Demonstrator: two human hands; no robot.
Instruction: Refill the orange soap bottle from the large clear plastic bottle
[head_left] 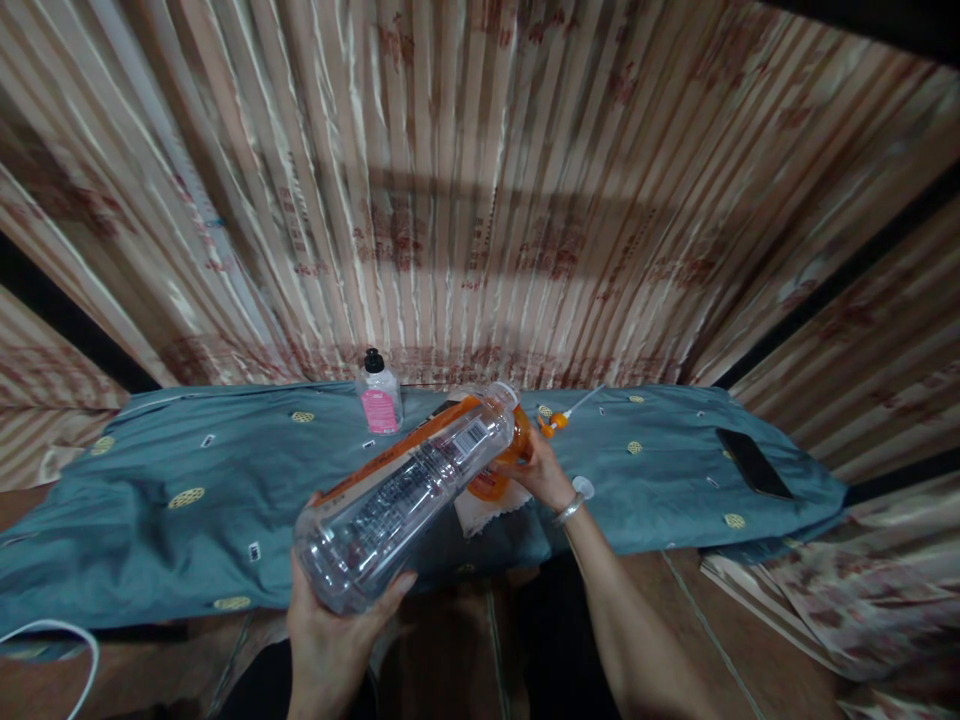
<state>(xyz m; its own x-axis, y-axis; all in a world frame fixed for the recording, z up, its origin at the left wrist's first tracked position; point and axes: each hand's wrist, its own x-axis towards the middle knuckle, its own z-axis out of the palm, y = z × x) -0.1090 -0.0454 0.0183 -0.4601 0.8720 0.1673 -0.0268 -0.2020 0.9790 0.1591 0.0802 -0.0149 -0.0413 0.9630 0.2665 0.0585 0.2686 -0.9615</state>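
Observation:
My left hand [334, 630] is wrapped round the base of a large clear plastic bottle [405, 500] with an orange label. The bottle is tilted, its neck pointing up and to the right. At that neck my right hand [536, 468] grips an orange bottle [517, 440], partly hidden behind the clear one. Their mouths are close together; whether they touch cannot be made out. Below the orange bottle lies a white cloth or tissue [491, 515]. An orange pump top [553, 422] with a thin tube rests on the teal cover [652, 510] to the right.
A clear bottle with a pink label and black cap [380, 400] stands at the back left. A white round lid [583, 487] lies beside my right wrist. Farther right is a dark phone [754, 463]. Striped curtains [480, 200] hang behind, and a white cable [90, 645] curves at lower left.

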